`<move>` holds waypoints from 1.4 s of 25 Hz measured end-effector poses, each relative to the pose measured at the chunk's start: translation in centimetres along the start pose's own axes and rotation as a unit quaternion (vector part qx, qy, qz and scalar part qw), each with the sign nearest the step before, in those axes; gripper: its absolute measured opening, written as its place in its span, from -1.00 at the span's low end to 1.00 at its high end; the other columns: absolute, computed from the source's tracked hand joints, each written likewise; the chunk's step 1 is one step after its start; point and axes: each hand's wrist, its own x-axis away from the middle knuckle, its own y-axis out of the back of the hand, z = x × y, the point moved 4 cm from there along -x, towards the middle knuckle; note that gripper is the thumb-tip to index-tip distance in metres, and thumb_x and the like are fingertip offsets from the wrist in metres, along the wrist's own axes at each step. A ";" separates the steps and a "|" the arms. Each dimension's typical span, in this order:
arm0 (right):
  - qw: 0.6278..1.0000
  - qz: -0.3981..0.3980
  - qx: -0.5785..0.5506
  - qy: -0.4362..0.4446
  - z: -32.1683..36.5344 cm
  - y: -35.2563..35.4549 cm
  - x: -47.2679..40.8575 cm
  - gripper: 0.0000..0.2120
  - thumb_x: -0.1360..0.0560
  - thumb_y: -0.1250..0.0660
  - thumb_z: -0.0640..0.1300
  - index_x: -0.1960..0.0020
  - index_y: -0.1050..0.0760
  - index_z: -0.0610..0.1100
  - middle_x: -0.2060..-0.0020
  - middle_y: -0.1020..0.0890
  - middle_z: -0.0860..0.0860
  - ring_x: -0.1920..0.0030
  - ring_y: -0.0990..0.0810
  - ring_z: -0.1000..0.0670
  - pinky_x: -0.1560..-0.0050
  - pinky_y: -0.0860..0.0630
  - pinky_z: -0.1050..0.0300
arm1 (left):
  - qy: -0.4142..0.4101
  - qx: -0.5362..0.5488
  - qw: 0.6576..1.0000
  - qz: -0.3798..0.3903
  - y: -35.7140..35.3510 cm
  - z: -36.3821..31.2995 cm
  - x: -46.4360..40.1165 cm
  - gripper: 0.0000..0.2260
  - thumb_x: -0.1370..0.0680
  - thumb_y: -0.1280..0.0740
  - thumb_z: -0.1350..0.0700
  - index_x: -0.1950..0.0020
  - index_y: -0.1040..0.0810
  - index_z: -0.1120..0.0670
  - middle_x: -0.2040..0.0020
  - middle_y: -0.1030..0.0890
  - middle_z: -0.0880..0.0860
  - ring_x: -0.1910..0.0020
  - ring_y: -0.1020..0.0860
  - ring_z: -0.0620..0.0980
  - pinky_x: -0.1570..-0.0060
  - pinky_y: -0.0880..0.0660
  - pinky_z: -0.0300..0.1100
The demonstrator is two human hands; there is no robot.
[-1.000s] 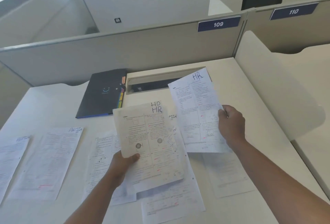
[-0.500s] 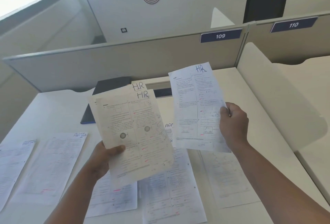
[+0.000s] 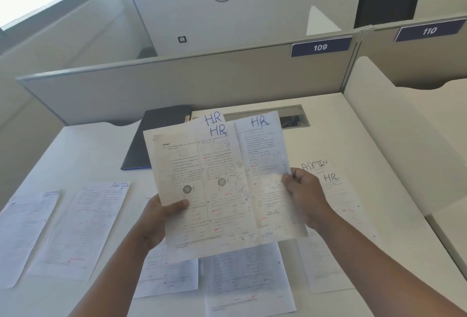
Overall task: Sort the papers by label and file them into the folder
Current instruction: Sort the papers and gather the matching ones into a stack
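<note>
Since a moment ago my right hand has carried its white printed sheet marked HR leftward until it overlaps the right edge of the stack I hold in my left, and I have lifted both higher in front of me.

The white desk spreads under everything, with loose white printed sheets lying flat on it: two marked ADMIN at the near left, others under my arms, one marked HR at the right.

The dark blue flat folder lies closed at the far left of centre, its long axis running near to far, half hidden behind the raised papers. It sits beyond my left hand, so I judge that hand the nearer one to open it.

The white HR-labelled stack stands upright; my left hand grips its near left edge, thumb on the front. My right hand pinches the single sheet at its right edge, fingers curled.
</note>
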 end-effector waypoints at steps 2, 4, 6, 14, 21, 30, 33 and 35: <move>0.999 0.041 -0.024 -0.019 -0.9 -1.0 0.5 -0.83 -0.68 -0.30 -0.21 -0.07 -0.68 -0.14 0.05 -0.77 -0.15 -0.01 -0.74 -0.28 -0.05 -0.70 -0.22 | -0.002 0.008 1.000 -0.014 -0.2 0.2 0.1 -0.45 -0.36 -0.65 0.14 -0.31 -0.60 0.17 -0.21 -0.70 0.22 -0.14 -0.68 0.31 -0.07 -0.63 0.28; 0.996 0.066 -0.042 -0.037 -1.6 -1.9 1.2 -0.83 -0.68 -0.30 -0.22 -0.12 -0.67 -0.18 0.01 -0.77 -0.18 0.02 -0.74 -0.21 0.03 -0.72 -0.10 | -0.001 0.005 1.000 -0.029 -0.8 0.6 0.2 -0.63 -0.49 -0.50 0.18 -0.29 -0.60 0.15 -0.19 -0.71 0.20 -0.13 -0.69 0.29 -0.08 -0.63 0.28; 0.994 0.086 -0.061 -0.042 -2.4 -2.7 1.7 -0.82 -0.68 -0.29 -0.23 -0.16 -0.66 -0.19 -0.02 -0.76 -0.18 0.00 -0.74 -0.18 0.03 -0.71 -0.06 | 0.004 0.000 0.999 -0.036 -1.7 0.9 0.3 -0.70 -0.56 -0.42 0.16 -0.29 -0.60 0.12 -0.18 -0.72 0.18 -0.13 -0.70 0.27 -0.11 -0.62 0.27; 0.989 0.122 -0.071 -0.054 -3.9 -2.5 2.9 -0.68 -0.69 -0.24 0.11 -0.23 -0.68 -0.02 -0.21 -0.72 -0.03 -0.33 -0.63 -0.16 -0.42 -0.48 -0.21 | 0.005 -0.015 0.999 -0.041 -4.4 1.9 0.3 -0.75 -0.58 -0.42 0.15 -0.26 -0.63 0.08 -0.15 -0.73 0.13 -0.11 -0.71 0.21 -0.13 -0.62 0.26; 0.988 0.148 -0.043 -0.015 -3.2 -2.5 4.1 -0.78 -0.69 -0.30 -0.14 -0.29 -0.60 -0.10 -0.15 -0.75 0.00 -0.23 -0.70 -0.10 -0.22 -0.64 -0.01 | -0.056 -0.038 0.995 -0.071 -6.1 1.8 1.0 -0.65 -0.43 -0.59 0.14 -0.19 -0.65 0.09 -0.09 -0.75 0.09 -0.08 -0.72 0.15 -0.08 -0.65 0.15; 0.990 0.130 0.046 0.034 -2.5 -2.1 4.6 -0.83 -0.65 -0.33 -0.25 -0.15 -0.64 -0.05 -0.07 -0.73 -0.11 -0.13 -0.67 -0.19 -0.06 -0.62 0.04 | -0.186 -0.032 0.972 -0.140 -7.2 0.8 1.6 -0.51 -0.49 -0.12 0.53 0.06 -0.62 -0.02 0.12 -0.68 -0.05 0.10 -0.64 -0.10 0.18 -0.60 -0.19; 0.986 0.150 0.077 0.004 -3.7 -2.3 5.0 -0.77 -0.63 -0.27 -0.32 -0.11 -0.64 -0.08 -0.04 -0.72 -0.15 -0.03 -0.66 -0.14 0.05 -0.59 0.09 | -0.171 -0.043 0.978 -0.110 -8.0 1.9 2.0 -0.56 -0.48 -0.10 0.54 0.03 -0.59 0.08 0.17 -0.70 -0.07 0.15 -0.66 -0.12 0.27 -0.59 -0.27; 0.985 0.148 0.086 0.018 -3.7 -2.2 4.7 -0.79 -0.61 -0.26 -0.32 -0.11 -0.63 -0.14 0.06 -0.67 -0.24 0.09 -0.56 -0.10 0.13 -0.48 0.02 | -0.178 -0.035 0.979 -0.096 -8.2 1.7 2.0 -0.58 -0.48 -0.09 0.57 0.00 -0.56 0.13 0.19 -0.70 -0.10 0.18 -0.67 -0.16 0.28 -0.59 -0.28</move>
